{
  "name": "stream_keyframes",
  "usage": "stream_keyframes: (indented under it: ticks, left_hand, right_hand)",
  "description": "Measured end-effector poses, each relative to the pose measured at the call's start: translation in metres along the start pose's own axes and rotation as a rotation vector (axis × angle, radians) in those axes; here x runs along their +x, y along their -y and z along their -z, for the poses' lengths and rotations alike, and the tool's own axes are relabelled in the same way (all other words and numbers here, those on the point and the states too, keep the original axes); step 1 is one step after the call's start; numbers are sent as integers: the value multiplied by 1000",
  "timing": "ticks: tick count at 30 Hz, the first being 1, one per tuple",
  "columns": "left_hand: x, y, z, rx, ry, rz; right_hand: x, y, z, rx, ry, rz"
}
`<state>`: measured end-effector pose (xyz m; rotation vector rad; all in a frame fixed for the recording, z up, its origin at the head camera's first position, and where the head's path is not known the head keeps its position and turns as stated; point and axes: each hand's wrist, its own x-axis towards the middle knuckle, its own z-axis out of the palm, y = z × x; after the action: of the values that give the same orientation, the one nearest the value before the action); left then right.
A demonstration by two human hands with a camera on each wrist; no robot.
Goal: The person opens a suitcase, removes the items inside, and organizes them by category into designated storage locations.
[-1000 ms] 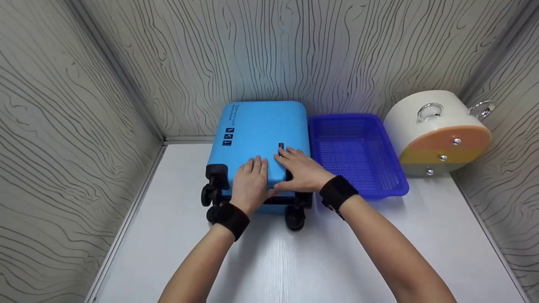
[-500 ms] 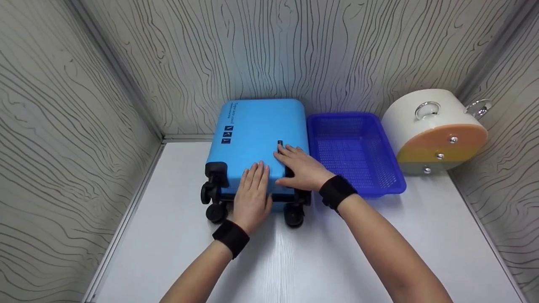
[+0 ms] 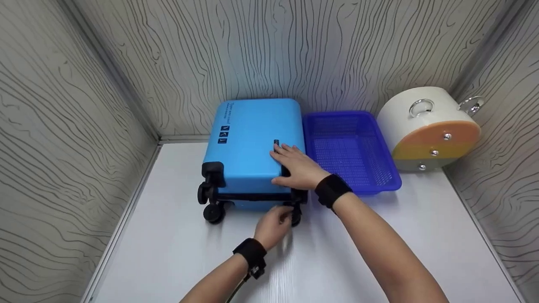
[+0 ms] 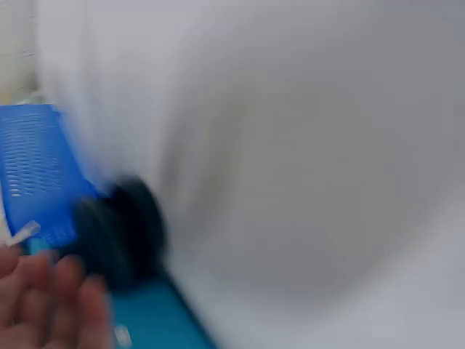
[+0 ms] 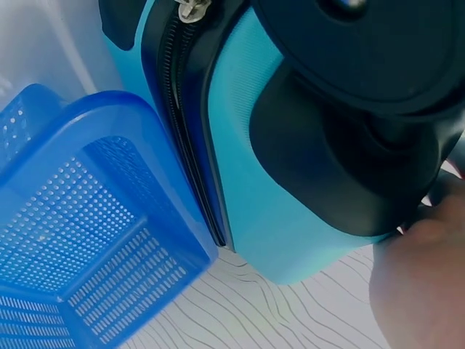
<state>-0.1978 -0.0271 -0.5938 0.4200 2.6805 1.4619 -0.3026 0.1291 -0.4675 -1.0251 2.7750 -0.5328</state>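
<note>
A light blue suitcase (image 3: 248, 130) lies flat against the back wall, its black wheels toward me. My right hand (image 3: 300, 169) rests on its upper face near the right front corner, fingers spread and straight. Lower down, my left hand (image 3: 273, 228) is at the right lower wheel (image 3: 297, 215), its fingers loosely bent. In the left wrist view those fingers (image 4: 62, 302) are blurred, with a black wheel (image 4: 120, 229) just past them. A metal zipper pull (image 5: 192, 10) and black zipper (image 5: 190, 138) show along the suitcase's side in the right wrist view.
A blue plastic basket (image 3: 337, 115) stands close against the suitcase's right side. Farther right is a rounded cream box (image 3: 408, 107) with an orange, yellow and grey front, small knobs and silver ring handles. Wood-patterned walls (image 3: 269, 50) enclose the white tabletop (image 3: 168, 240).
My left hand has come off the suitcase's upper face and moved down and right to the wheel, its fingers bending. My right hand keeps its place. The head view has shifted slightly.
</note>
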Motion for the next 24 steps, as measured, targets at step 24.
stream_keyframes:
  ticks: [24]
  left_hand:
    - [31,-25,-36,-713,-119,412]
  right_hand:
    - [3,3,-7,32,-46,-36]
